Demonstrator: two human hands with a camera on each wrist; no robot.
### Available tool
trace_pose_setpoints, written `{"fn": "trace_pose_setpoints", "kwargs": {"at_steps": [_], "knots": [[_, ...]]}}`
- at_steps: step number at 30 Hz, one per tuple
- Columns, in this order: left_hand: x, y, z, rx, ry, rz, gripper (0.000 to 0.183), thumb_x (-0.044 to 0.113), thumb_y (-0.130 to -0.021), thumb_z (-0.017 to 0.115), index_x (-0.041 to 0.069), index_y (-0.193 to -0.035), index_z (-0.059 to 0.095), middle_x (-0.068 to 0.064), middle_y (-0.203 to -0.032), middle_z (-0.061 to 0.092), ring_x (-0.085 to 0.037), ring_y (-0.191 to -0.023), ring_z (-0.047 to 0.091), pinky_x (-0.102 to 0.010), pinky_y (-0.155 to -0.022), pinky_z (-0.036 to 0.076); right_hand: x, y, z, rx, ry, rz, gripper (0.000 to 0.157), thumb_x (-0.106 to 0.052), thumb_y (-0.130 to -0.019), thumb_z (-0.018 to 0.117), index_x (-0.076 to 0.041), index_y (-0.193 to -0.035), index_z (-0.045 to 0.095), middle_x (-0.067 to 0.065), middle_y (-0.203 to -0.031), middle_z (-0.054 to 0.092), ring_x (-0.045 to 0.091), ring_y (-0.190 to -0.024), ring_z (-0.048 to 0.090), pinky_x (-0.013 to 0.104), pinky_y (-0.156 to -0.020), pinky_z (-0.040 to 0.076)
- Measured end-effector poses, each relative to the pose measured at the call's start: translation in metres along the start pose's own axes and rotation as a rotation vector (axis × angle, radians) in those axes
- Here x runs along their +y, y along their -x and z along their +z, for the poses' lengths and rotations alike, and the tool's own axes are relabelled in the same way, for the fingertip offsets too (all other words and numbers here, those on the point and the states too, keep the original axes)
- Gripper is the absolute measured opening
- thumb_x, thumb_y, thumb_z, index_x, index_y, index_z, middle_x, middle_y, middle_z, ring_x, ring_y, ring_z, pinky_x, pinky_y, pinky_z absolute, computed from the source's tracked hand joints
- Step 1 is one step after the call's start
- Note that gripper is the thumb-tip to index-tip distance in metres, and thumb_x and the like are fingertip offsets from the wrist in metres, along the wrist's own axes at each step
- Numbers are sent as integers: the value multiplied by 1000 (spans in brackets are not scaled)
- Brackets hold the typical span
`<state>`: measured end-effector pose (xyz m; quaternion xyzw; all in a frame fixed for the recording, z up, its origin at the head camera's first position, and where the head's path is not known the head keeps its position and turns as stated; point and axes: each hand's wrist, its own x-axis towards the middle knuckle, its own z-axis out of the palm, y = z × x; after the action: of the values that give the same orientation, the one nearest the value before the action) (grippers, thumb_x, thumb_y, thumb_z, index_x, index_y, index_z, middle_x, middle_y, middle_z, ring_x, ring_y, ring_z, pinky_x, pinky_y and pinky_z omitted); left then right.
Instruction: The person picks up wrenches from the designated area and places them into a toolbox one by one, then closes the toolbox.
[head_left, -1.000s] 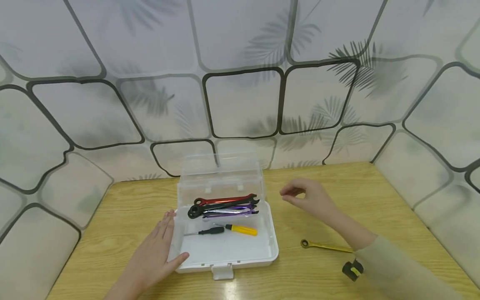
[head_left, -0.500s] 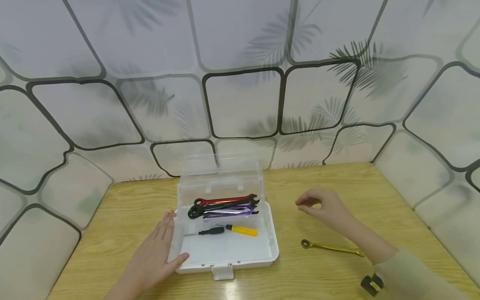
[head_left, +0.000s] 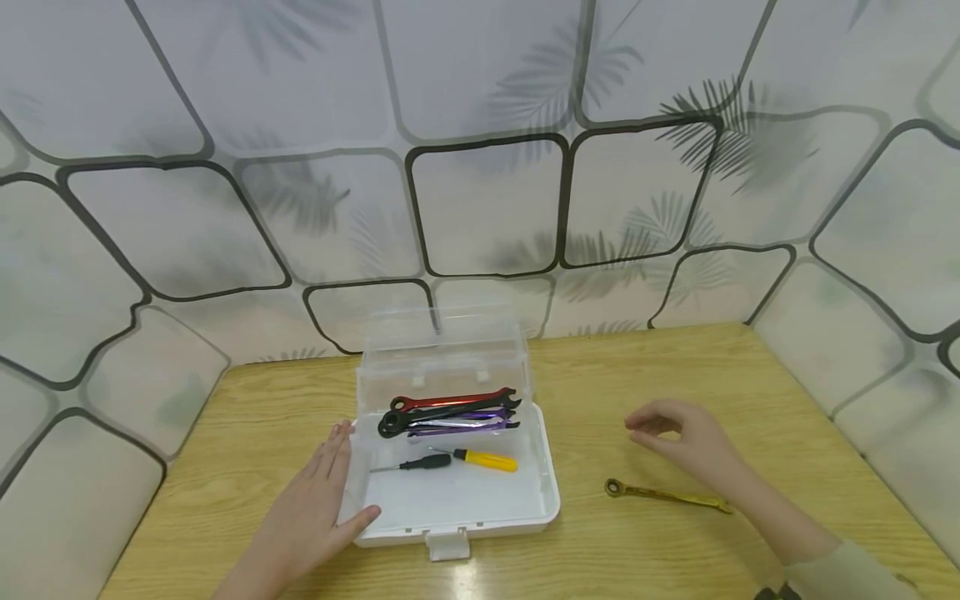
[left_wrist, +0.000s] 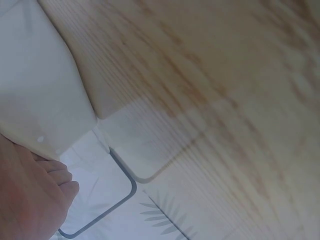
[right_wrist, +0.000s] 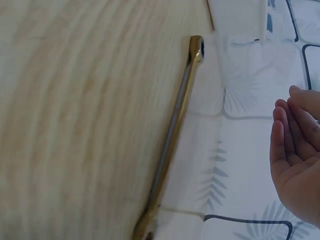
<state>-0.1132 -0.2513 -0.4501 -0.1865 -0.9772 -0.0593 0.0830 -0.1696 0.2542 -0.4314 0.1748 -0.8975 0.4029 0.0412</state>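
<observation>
My left hand [head_left: 307,508] lies along the left side of an opened white toolbox [head_left: 450,504], fingers straight, thumb over the front corner. In the left wrist view its fingers [left_wrist: 62,177] touch the box wall. Inside, a red wrench [head_left: 480,399], a black wrench [head_left: 442,413] and purple wrenches [head_left: 465,430] are piled at the back. A black screwdriver [head_left: 429,462] and a yellow-handled screwdriver [head_left: 491,460] lie in front of them. My right hand [head_left: 690,437], loosely curled and holding nothing, hovers right of the box. Near it a gold ratchet wrench [head_left: 667,495] lies on the table.
The box's see-through lid [head_left: 442,329] stands raised at the back, near the patterned wall covering [head_left: 487,208]. A white latch [head_left: 447,546] hangs at the box's front. The wooden table [head_left: 600,550] extends on both sides. A small dark block [head_left: 780,593] shows beside the right sleeve.
My right hand has moved rightward and slightly down, away from the box, uncovering the far end of the gold wrench. My left hand and the tools have stayed put.
</observation>
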Motion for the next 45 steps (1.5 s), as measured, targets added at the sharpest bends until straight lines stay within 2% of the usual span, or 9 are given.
{"fn": "trace_pose_setpoints", "kwargs": {"at_steps": [12, 17, 27, 35, 40, 45], "knots": [[2, 0, -4, -40, 5, -27, 103, 63, -96, 65, -15, -157, 37, -27, -170, 33, -45, -156, 37, -57, -125, 41, 30, 28, 3, -28, 15, 80, 18, -10, -91, 83, -6, -107, 78, 5, -101, 80, -9, -85, 66, 18, -76, 61], [2, 0, -4, -43, 3, -25, 103, 63, -96, 65, -15, -157, 37, -27, -171, 32, -45, -157, 36, -56, -126, 40, 41, 39, 5, -74, 7, 128, 22, -13, -90, 84, -4, -109, 78, 4, -100, 81, -9, -84, 66, 18, -76, 61], [2, -2, -1, -80, 24, -61, 103, 63, -97, 65, -15, -157, 36, -27, -172, 30, -45, -158, 34, -58, -127, 39, 56, 49, 3, -141, 21, 137, 24, -16, -89, 85, -4, -109, 77, 5, -101, 80, -9, -84, 66, 19, -76, 61], [3, -1, -3, -77, 29, -61, 103, 64, -96, 65, -14, -157, 37, -26, -172, 31, -45, -158, 35, -58, -126, 39, 61, 52, 5, -156, -11, 75, 22, -16, -89, 86, -8, -107, 77, -1, -99, 77, -9, -86, 64, 19, -74, 60], [3, -2, -2, -85, 34, -64, 103, 63, -97, 64, -15, -157, 36, -26, -172, 30, -45, -158, 34, -58, -127, 38, 62, 52, 6, -170, -21, 52, 24, -16, -85, 89, -10, -105, 77, -3, -98, 75, -8, -86, 63, 18, -74, 60], [2, -2, -1, -84, 24, -67, 103, 63, -97, 63, -15, -158, 35, -27, -172, 30, -46, -158, 34, -59, -127, 39, 66, 52, 7, -172, -4, -15, 24, -13, -82, 90, -13, -102, 77, -6, -95, 73, -8, -84, 62, 18, -72, 59]]}}
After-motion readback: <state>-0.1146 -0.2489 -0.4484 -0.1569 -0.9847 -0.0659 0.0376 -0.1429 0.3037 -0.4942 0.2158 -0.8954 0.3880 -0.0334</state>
